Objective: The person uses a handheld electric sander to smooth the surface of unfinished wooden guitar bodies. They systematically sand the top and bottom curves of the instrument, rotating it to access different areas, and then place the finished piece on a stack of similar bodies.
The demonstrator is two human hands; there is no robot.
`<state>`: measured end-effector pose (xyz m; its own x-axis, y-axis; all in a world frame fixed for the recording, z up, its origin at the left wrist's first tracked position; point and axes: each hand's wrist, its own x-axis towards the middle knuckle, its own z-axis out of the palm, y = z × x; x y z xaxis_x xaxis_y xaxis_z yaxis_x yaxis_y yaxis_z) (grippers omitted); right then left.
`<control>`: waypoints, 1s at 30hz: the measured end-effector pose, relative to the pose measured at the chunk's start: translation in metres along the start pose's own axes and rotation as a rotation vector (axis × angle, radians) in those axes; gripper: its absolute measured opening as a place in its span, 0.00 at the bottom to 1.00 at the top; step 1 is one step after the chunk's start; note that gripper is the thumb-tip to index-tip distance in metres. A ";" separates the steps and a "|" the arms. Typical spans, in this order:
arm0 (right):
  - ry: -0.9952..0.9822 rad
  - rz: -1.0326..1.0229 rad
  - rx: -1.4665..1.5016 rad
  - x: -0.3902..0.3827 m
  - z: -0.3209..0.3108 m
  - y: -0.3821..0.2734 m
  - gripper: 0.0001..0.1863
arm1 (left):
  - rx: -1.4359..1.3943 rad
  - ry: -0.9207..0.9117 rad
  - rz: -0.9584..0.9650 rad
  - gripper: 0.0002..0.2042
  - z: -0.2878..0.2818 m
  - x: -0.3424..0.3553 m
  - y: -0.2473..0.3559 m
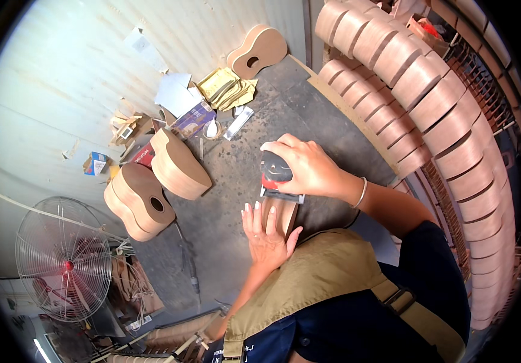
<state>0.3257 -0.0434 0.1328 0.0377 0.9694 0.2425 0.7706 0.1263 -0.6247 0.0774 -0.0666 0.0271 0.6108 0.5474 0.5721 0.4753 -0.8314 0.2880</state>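
Head view: two hands (285,199), one sander (274,171), one wood piece (285,215)

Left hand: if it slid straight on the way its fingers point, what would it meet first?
The left hand lies flat on the wood piece, fingers pointing up-frame. First in line is probably the sander under the right hand.

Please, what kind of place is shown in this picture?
Probably a guitar-making workshop. Unfinished pale wooden guitar bodies stand on the grey floor, curved wooden guitar sides are stacked in rows, and the right hand presses a black and red hand sander onto wood.
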 end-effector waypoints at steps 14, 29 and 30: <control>0.126 -0.167 -0.321 0.013 -0.005 0.022 0.49 | 0.013 -0.021 -0.050 0.53 -0.002 0.002 0.005; -0.133 -0.127 0.037 0.065 -0.009 0.087 0.40 | -0.030 -0.274 -0.073 0.26 -0.026 0.030 0.006; -0.263 0.114 0.253 0.081 -0.016 0.108 0.38 | -0.036 -0.279 -0.082 0.27 -0.028 0.034 0.009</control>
<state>0.4220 0.0458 0.0973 -0.0756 0.9970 -0.0174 0.5882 0.0305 -0.8081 0.0846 -0.0583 0.0708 0.7240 0.6142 0.3139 0.5105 -0.7832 0.3550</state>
